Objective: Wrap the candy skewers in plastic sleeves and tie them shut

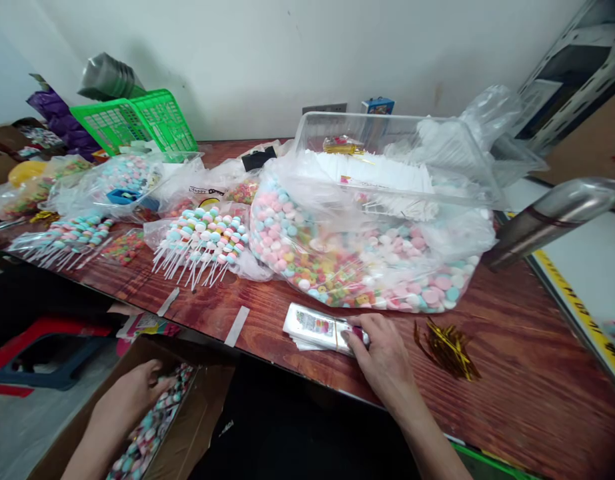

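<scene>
My right hand [382, 353] is on the tabletop, its thumb and fingers closed on the right end of a stack of printed plastic bags [312, 325]. A thin band crosses the stack. My left hand [130, 397] hangs below the table edge over a cardboard box [185, 427] of wrapped marshmallow candies [150, 430]. Its fingers are bent, the thumb stands apart from them, and no object shows in it. Gold twist ties [447, 350] lie in a loose pile to the right of my right hand.
Behind the bags sits a big clear sack of marshmallows and gummy rings [337, 267], with a clear bin of white sticks [387, 173] behind it. Marshmallow skewers [202, 240] lie to the left. A metal cylinder [552, 223] leans at right; a red stool [47, 333] stands at left.
</scene>
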Action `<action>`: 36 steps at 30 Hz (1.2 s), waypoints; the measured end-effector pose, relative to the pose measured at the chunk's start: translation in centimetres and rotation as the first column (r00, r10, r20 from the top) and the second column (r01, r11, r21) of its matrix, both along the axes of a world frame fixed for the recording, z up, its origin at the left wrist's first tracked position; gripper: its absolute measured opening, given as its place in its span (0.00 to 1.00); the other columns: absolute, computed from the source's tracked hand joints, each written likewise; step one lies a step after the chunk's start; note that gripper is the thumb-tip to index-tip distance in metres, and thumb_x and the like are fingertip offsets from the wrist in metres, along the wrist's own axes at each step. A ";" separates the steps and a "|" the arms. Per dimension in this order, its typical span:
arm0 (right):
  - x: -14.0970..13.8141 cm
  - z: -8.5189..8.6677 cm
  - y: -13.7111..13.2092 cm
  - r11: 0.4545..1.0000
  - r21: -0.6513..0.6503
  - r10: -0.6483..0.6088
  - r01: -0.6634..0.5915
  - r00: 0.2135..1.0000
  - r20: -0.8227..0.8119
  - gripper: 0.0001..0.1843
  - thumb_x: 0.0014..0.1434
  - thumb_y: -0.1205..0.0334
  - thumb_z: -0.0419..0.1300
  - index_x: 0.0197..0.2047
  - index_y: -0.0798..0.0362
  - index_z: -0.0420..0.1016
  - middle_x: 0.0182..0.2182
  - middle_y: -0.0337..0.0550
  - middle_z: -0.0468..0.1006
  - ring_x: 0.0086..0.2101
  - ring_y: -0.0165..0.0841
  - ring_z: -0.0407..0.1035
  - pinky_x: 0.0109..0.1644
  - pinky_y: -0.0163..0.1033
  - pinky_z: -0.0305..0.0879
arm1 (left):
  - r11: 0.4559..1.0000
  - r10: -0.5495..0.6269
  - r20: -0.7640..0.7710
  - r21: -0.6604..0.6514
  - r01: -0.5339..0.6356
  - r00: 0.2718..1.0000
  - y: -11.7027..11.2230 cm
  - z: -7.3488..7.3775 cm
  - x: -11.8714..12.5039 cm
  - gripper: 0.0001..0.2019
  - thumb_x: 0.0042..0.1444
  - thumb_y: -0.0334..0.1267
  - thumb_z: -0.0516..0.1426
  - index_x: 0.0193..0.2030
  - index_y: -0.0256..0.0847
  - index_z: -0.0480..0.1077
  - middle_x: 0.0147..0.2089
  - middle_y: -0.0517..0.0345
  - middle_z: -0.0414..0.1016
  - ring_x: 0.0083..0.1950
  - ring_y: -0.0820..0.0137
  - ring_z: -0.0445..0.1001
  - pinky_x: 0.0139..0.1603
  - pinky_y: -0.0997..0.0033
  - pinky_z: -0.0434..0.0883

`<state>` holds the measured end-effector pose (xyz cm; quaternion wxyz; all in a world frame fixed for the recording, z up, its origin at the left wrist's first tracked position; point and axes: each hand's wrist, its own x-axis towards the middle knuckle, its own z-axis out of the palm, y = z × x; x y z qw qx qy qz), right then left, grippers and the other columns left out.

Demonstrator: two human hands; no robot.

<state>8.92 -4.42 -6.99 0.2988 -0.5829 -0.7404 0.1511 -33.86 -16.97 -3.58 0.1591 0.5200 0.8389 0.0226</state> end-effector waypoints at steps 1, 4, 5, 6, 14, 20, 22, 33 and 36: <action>-0.1 -0.1 0.1 1.000 0.006 -0.001 0.001 1.000 0.015 0.07 0.60 0.60 0.56 0.37 0.50 0.75 0.37 0.44 0.76 0.39 0.40 0.67 0.44 0.44 0.61 | 0.999 -0.045 0.035 0.033 0.043 0.998 1.0 0.4 2.1 0.12 0.52 0.49 0.57 0.31 0.43 0.73 0.27 0.58 0.76 0.29 0.65 0.74 0.31 0.71 0.65; -0.2 0.0 0.2 0.999 0.044 -0.024 0.021 0.997 0.075 0.09 0.62 0.61 0.53 0.33 0.50 0.73 0.34 0.43 0.76 0.37 0.38 0.66 0.41 0.42 0.58 | 0.896 -0.332 0.128 0.352 0.270 0.935 4.9 2.0 9.8 0.13 0.60 0.46 0.53 0.30 0.43 0.72 0.29 0.58 0.74 0.31 0.69 0.72 0.36 0.71 0.65; -0.3 0.1 0.2 0.998 0.063 -0.038 0.032 0.994 0.100 0.10 0.63 0.62 0.53 0.32 0.51 0.73 0.33 0.43 0.75 0.36 0.38 0.66 0.39 0.42 0.57 | 0.827 -0.448 0.155 0.446 0.342 0.881 6.2 2.4 12.4 0.11 0.61 0.44 0.53 0.31 0.42 0.72 0.30 0.57 0.74 0.33 0.69 0.72 0.38 0.71 0.65; -0.4 0.2 0.2 0.995 0.085 -0.053 0.043 0.991 0.126 0.11 0.63 0.62 0.52 0.31 0.51 0.72 0.32 0.43 0.75 0.35 0.38 0.65 0.38 0.42 0.56 | 0.761 -0.545 0.168 0.511 0.400 0.821 7.4 2.6 14.8 0.10 0.61 0.41 0.53 0.34 0.42 0.73 0.33 0.56 0.75 0.36 0.68 0.72 0.41 0.70 0.66; -0.4 2.3 -0.6 0.957 0.285 -0.030 -0.063 0.951 0.309 0.09 0.62 0.69 0.54 0.37 0.52 0.74 0.39 0.45 0.80 0.42 0.39 0.67 0.48 0.46 0.53 | 0.558 -0.814 0.249 0.586 0.588 0.524 12.7 0.4 25.5 0.28 0.50 0.40 0.64 0.59 0.45 0.67 0.56 0.46 0.73 0.57 0.56 0.67 0.59 0.55 0.59; 4.2 5.7 -1.6 0.836 0.547 -0.238 -0.030 0.880 0.411 0.08 0.62 0.69 0.54 0.41 0.52 0.73 0.39 0.46 0.80 0.39 0.39 0.70 0.48 0.48 0.56 | 0.678 -0.710 0.350 0.573 0.460 0.611 12.9 -0.5 25.9 0.24 0.49 0.44 0.65 0.54 0.45 0.71 0.51 0.46 0.75 0.53 0.54 0.69 0.56 0.53 0.60; 5.4 7.2 -2.1 0.788 0.615 -0.309 0.024 0.880 0.362 0.06 0.61 0.69 0.56 0.41 0.53 0.73 0.38 0.48 0.79 0.38 0.38 0.70 0.48 0.48 0.58 | 0.677 -0.694 0.358 0.621 0.396 0.625 12.2 0.1 26.1 0.22 0.50 0.42 0.64 0.53 0.45 0.72 0.51 0.46 0.74 0.54 0.54 0.67 0.57 0.52 0.59; 3.9 9.8 -5.0 0.811 0.568 -0.209 0.143 0.976 0.053 0.06 0.63 0.63 0.55 0.41 0.50 0.73 0.38 0.48 0.75 0.42 0.40 0.69 0.49 0.48 0.65 | 0.967 0.153 0.719 0.034 0.253 -0.678 10.7 3.7 32.5 0.23 0.44 0.45 0.68 0.48 0.41 0.75 0.49 0.48 0.75 0.50 0.62 0.73 0.52 0.62 0.68; 3.9 9.2 -5.3 0.855 0.459 -0.203 0.242 0.970 -0.133 0.07 0.61 0.62 0.59 0.43 0.49 0.74 0.42 0.47 0.75 0.45 0.40 0.70 0.52 0.48 0.64 | 0.996 0.024 0.668 -0.081 -0.040 -0.744 11.6 3.9 32.9 0.10 0.48 0.38 0.67 0.37 0.39 0.76 0.41 0.55 0.76 0.43 0.70 0.74 0.48 0.67 0.69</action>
